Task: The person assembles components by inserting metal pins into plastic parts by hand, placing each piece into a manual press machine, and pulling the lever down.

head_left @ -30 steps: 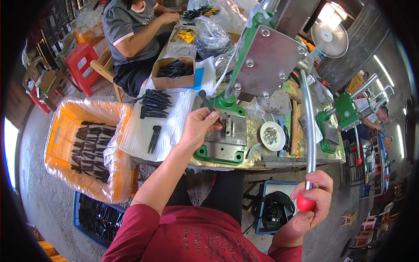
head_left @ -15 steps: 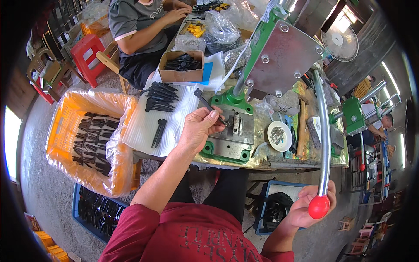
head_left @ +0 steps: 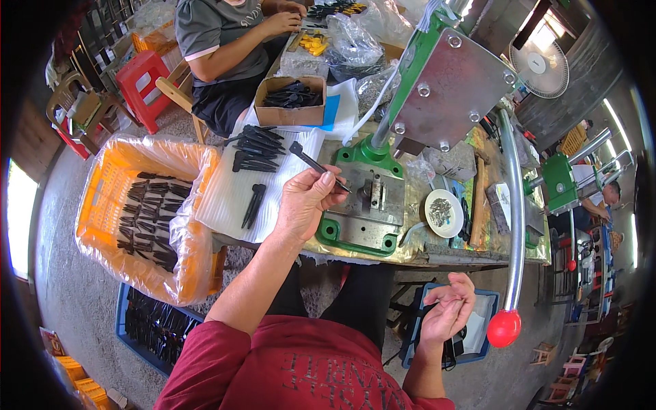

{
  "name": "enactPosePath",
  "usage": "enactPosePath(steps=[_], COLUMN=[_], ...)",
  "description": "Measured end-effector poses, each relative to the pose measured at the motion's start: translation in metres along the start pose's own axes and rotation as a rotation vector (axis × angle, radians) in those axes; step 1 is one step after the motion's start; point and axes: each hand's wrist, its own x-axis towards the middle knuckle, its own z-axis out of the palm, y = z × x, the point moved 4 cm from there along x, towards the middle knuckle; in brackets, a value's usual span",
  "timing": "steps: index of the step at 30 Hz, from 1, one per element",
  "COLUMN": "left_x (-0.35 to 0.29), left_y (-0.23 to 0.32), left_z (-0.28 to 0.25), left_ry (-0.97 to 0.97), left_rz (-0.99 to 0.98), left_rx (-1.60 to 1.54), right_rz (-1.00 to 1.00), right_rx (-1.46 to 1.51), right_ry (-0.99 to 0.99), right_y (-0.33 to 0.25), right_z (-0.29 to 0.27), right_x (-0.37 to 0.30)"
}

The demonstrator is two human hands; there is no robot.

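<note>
My left hand (head_left: pixel 311 201) pinches a slender black plastic piece (head_left: pixel 309 160) with a wider flat end, its lower tip beside the small metal fixture (head_left: pixel 374 192) on the green hand press's base (head_left: pixel 359 236). My right hand (head_left: pixel 447 311) hangs apart from the press lever (head_left: pixel 514 225) and its red ball knob (head_left: pixel 504 329), fingers loosely bent with nothing visible in them. Left of my left hand, two similar black pieces (head_left: pixel 253 205) lie on a white foam sheet (head_left: pixel 225 198), with a pile of black pieces (head_left: pixel 258 147) farther back.
A white dish of small metal parts (head_left: pixel 444 213) sits right of the press. Orange crate (head_left: pixel 102 205) with bagged black pieces stands left; a blue crate (head_left: pixel 123 321) is below. A cardboard box (head_left: pixel 290 116) is farther back, near a seated co-worker (head_left: pixel 225 48). A second green press (head_left: pixel 560 181) stands right.
My right hand has let go of the lever's red knob and moved left, away from it. My left hand still holds the black piece at the press, with its tip slightly farther from the fixture.
</note>
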Motion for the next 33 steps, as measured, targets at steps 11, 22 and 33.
enactPosePath(steps=[11, 22, 33], left_x=[-0.004, -0.006, -0.011], left_y=[0.007, 0.011, 0.017], left_z=[-0.015, -0.030, -0.041], left_ry=[0.139, 0.195, 0.245], left_rz=[0.090, 0.124, 0.155], left_rx=[-0.027, 0.010, 0.043], right_rz=[0.077, 0.121, 0.143], right_rx=[-0.051, -0.037, -0.054], right_ry=[-0.087, -0.132, -0.153], right_y=[0.014, 0.022, 0.025], right_z=[0.011, 0.016, 0.022], right_x=[-0.013, -0.018, -0.021])
